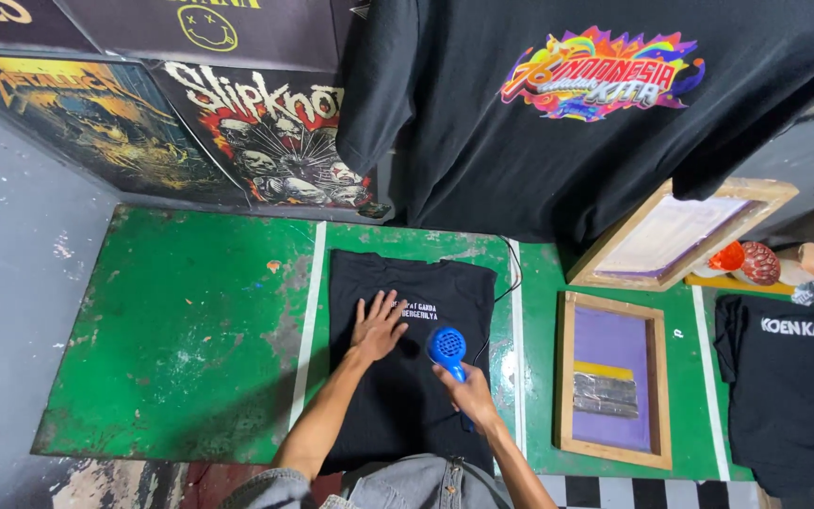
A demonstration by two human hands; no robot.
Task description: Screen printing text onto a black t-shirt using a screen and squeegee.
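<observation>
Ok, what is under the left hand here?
The left hand lies flat on a black T-shirt spread over the green table, covering part of its white print. The table beneath the shirt is hidden.

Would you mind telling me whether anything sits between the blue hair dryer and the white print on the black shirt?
Nothing visible does. The blue hair dryer in the right hand points at the white print; the left hand lies flat beside it.

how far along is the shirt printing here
Done: the black t-shirt on the green table already carries its white print. In hand: the left hand presses the shirt flat while the right hand aims a blue hair dryer at it. Left: the shirt has not been lifted off the table.
</observation>
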